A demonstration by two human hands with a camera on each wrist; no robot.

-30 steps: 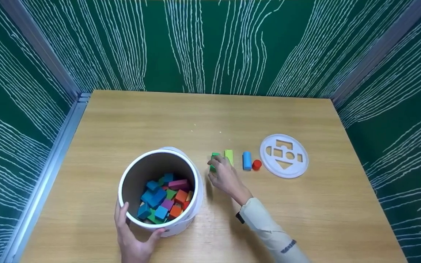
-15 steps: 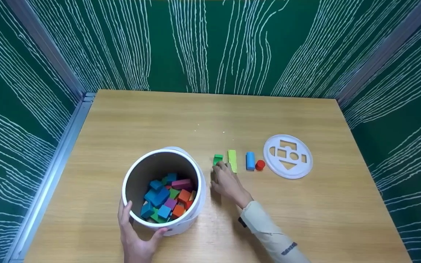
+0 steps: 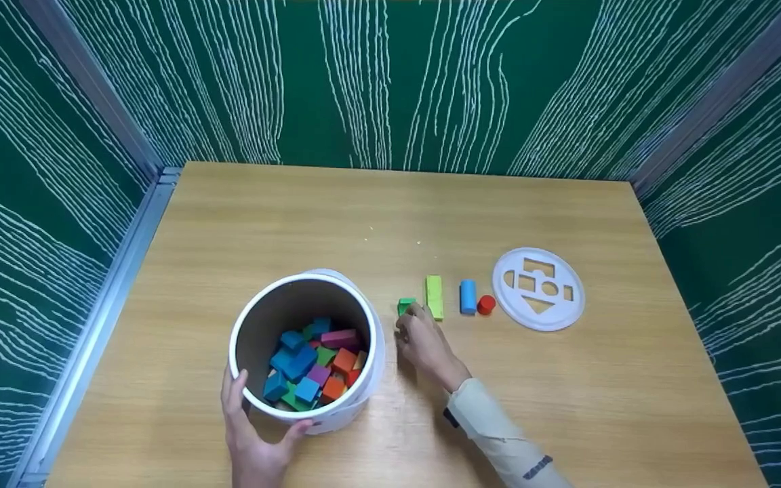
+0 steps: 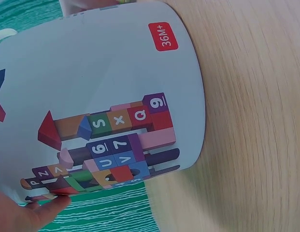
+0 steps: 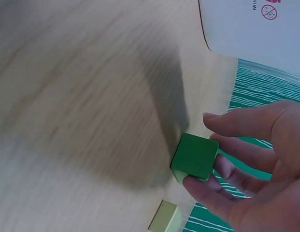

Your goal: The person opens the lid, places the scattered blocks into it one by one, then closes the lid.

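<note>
A white bucket [image 3: 375,346] holds several coloured blocks [image 3: 302,359]. My left hand [image 3: 255,434] grips its near left side, fingers along the wall and thumb against the front; the left wrist view shows a printed castle of lettered blocks [image 4: 116,140] on that wall. Just right of the bucket, my right hand [image 3: 428,346] has its fingers curled around a green block [image 5: 195,157] at the table. Its thumb [image 5: 241,121] stands off the block's face in the right wrist view. Beside that hand lies a lime-green bar [image 3: 434,297].
Right of the bar, a blue cylinder [image 3: 468,297] lies by a short red cylinder [image 3: 486,304]. Farther right is a white lid with shape cutouts [image 3: 553,318]. Green patterned walls [image 3: 445,81] enclose the wooden table [image 3: 282,224] at the back and sides.
My right hand has drawn the green block slightly toward me, away from its place level with the lime-green bar. The left hand stays on the bucket; the whole view has shifted slightly.
</note>
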